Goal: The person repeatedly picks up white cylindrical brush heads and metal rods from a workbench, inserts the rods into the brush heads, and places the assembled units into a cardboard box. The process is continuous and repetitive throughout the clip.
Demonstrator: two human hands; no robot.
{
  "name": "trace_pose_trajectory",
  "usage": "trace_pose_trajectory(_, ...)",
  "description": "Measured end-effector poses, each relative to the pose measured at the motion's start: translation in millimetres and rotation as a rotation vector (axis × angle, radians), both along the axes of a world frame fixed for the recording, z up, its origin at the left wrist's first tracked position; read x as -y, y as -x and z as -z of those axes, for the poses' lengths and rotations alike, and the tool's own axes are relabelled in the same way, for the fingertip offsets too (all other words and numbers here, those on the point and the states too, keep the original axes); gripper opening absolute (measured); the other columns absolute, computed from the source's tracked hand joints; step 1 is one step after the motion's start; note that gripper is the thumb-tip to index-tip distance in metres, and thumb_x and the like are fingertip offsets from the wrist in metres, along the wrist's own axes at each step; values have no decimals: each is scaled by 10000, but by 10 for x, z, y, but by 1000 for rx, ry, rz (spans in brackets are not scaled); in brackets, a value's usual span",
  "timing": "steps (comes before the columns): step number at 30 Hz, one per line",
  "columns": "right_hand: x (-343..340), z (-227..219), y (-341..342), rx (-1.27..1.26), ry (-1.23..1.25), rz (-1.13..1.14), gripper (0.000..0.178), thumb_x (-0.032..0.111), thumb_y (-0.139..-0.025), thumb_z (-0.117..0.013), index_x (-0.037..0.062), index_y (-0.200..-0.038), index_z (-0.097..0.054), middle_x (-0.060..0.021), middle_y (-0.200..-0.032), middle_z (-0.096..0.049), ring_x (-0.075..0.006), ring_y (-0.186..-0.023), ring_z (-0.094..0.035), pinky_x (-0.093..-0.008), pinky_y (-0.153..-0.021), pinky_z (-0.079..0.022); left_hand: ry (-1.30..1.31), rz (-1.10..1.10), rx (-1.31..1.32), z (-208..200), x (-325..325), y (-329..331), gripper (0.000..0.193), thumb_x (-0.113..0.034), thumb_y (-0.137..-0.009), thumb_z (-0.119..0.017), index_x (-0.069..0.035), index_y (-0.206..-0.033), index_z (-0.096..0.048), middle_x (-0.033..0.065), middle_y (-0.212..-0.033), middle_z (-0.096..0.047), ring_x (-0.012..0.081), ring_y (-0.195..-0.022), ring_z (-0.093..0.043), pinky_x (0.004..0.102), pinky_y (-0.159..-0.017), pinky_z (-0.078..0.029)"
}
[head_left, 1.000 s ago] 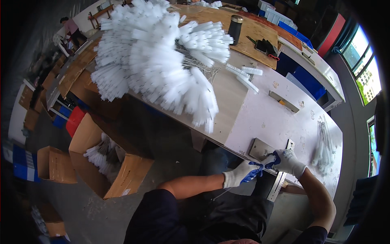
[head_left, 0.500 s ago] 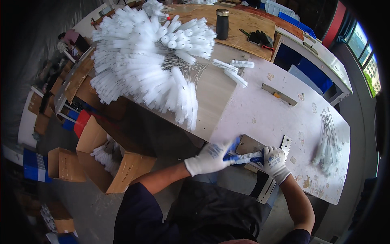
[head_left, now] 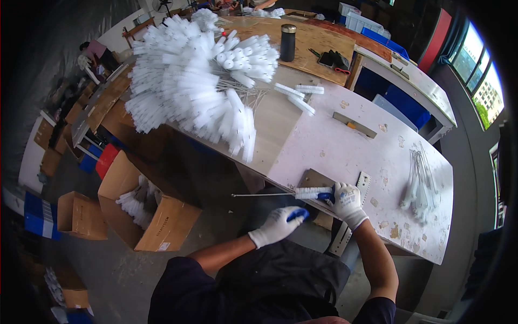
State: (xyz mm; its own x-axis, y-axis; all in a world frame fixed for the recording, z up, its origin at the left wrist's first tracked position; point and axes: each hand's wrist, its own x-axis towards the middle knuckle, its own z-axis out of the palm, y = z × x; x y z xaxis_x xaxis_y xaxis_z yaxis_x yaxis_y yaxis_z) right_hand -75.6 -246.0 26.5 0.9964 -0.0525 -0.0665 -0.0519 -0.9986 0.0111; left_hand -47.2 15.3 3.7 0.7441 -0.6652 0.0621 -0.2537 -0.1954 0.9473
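Observation:
My right hand (head_left: 348,204), in a white glove with blue palm coating, is closed on the bristle end of a white bottle brush (head_left: 313,193). The brush lies nearly level over the table's near edge, its thin wire handle (head_left: 261,195) pointing left. Below that wire, my left hand (head_left: 279,224), gloved alike, is apart from the brush with its fingers curled in; nothing shows between them. Beside my right hand are a flat metal plate (head_left: 317,181) and a perforated metal strip (head_left: 365,186) at the table edge.
A big heap of white brushes (head_left: 189,81) covers the table's left part. More brushes (head_left: 422,189) lie at the right. A metal bar (head_left: 353,125), a dark bottle (head_left: 288,43) and a phone (head_left: 326,59) sit farther back. An open cardboard box (head_left: 167,224) with brushes stands lower left.
My left hand has come off the brush and moved down toward me. The brush's wire handle now shows, pointing left, while my right hand keeps its hold. The whole view has shifted slightly.

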Motion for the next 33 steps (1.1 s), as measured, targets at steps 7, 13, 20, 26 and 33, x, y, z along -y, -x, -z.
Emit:
trace_pose_trajectory(7, -31, 53, 48, 50, -20, 73, 435, 415, -823, -755, 57, -1036, -630, -141, -995, -705, -313, -937, -698, -418, -844, -537, 634, -509, -819, 194, 438, -117, 226, -135, -1022, -577, -6, -1169, -690, 60, -963, -721, 152, -755, -703, 299, -656, -597)
trace_pose_trajectory(13, -141, 48, 39, 73, -22, 132, 392, 406, -835, -752, 73, -1010, -643, -131, -980, -715, -311, -936, -704, -420, -837, -542, 714, -650, -876, 219, 685, -338, 205, -107, -1021, -555, -18, -1135, -700, 67, -957, -702, 168, -738, -691, 316, -650, -620)
trace_pose_trajectory(20, -145, 90, 37, 96, -19, 116, 396, 407, -832, -751, 70, -1007, -640, -135, -982, -716, -310, -930, -705, -419, -837, -544, 530, -341, -883, 109, 291, -433, 243, -231, -1019, -585, -10, -1019, -687, 108, -847, -714, 186, -673, -693, 312, -565, -560)
trace_pose_trajectory(26, -126, 121, 68, 114, -11, 137, 398, 408, -835, -748, 71, -1018, -642, -131, -980, -718, -308, -931, -707, -418, -836, -546, 125, -339, -419, -403, -338, -564, 300, -262, -1023, -599, -26, -880, -716, 48, -719, -705, 93, -554, -632, 235, -493, -465)
trace_pose_trajectory(33, -176, 94, 45, 127, -18, 138, 400, 411, -845, -742, 71, -1032, -646, -133, -985, -720, -311, -913, -714, -419, -826, -552, -319, -394, 473, -270, -463, -1544, 424, -286, -937, -666, -34, -1277, -635, 162, -1183, -713, 311, -1077, -686, 403, -941, -517)
